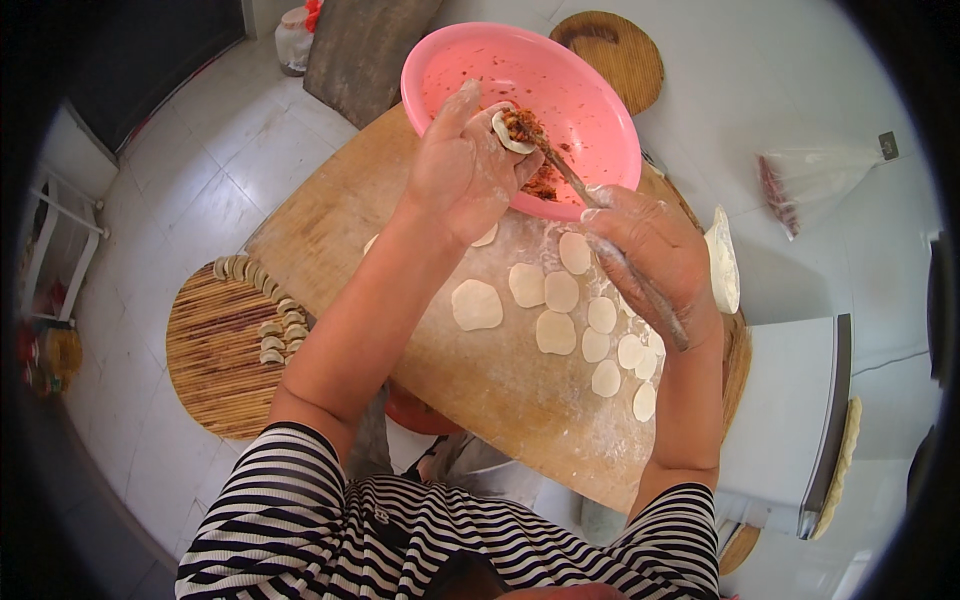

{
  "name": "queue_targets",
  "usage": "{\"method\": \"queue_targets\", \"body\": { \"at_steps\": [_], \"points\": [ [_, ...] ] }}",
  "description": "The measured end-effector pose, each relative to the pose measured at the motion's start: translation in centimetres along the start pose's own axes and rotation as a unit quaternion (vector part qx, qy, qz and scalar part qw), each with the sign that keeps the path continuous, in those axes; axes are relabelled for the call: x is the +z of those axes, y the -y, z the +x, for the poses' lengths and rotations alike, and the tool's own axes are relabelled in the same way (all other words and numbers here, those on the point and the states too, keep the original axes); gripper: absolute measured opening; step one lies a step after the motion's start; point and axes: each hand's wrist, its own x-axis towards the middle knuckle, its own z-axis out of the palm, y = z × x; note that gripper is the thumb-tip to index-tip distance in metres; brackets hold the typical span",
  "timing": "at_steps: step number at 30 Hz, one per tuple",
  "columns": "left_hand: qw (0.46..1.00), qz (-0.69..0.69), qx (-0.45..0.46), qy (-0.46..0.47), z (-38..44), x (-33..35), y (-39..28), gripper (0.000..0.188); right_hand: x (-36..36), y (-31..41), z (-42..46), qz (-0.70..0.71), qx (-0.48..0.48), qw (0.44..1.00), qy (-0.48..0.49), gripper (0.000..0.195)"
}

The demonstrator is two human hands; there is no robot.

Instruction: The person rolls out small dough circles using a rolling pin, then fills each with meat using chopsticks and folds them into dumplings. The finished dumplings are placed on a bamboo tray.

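Note:
Above the pink plastic basin [600, 120], my left hand [469, 169] is palm up with a round dough wrapper [508, 141] resting on its fingers. Reddish-brown chopped filling [523, 124] lies on the wrapper. My right hand [652, 247], dusted with flour, grips a thin wooden stick [566, 171] whose tip touches the filling. More filling [541, 185] sits in the basin near its lower rim. Several flat dough wrappers [477, 304] are spread over the floured wooden board [480, 375] below my hands.
A round slatted tray [217, 352] at left holds rows of folded dumplings [271, 346]. A white bowl of flour [721, 262] stands by the board's right edge. Another round slatted mat [615, 60] lies beyond the basin. A white cabinet [784, 405] is at right.

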Motion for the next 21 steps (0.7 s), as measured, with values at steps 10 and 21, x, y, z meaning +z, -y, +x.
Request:
{"method": "queue_targets", "body": {
  "at_steps": [10,21],
  "points": [
    [0.999,0.010,0.042,-0.032,0.4,0.2,-0.4,0.052,0.5,-1.8,-0.7,0.038,0.050,0.995,-0.074,0.024],
    [0.997,0.002,0.062,-0.045,0.1,0.7,-0.9,0.053,0.9,-4.2,-0.7,0.122,0.393,0.908,-0.076,0.019]
  ]
}}
